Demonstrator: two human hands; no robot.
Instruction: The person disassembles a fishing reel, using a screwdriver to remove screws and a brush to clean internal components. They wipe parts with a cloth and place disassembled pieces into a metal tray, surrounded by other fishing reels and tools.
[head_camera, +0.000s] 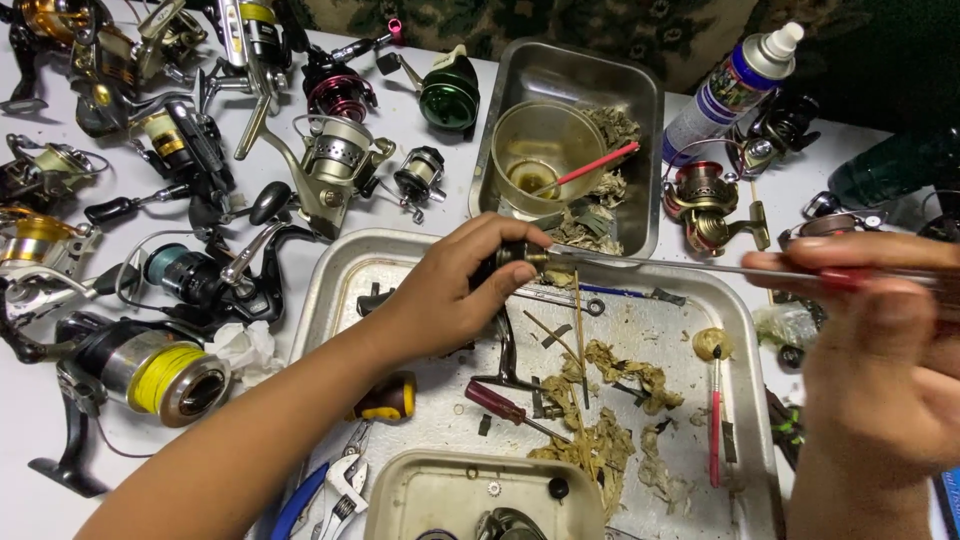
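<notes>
- Right now the left hand (450, 290) pinches a small dark reel part (515, 255) between thumb and fingertips, holding it up over the big metal tray (345, 265).
- Across from it, the right hand (880, 370) is closed around the red handle of a long screwdriver (700, 266), its thin shaft lying level with the tip meeting the reel part.
- By the look of it, this is a fastener being worked on that part; the next move calls for a steady pinch and the tip kept seated and square, or it slips.
- Below the hands, the tray holds greasy paper scraps (600, 420), a red-handled brush (716, 420), a second small screwdriver (500, 403) and a black crank arm (507, 355).
- Behind, a smaller pan (640, 95) carries a clear cup (545, 150) with a red stick in it.
- Off left, fishing reels (160, 375) crowd the white surface (30, 420); a spray can (735, 85) stands at the back.
</notes>
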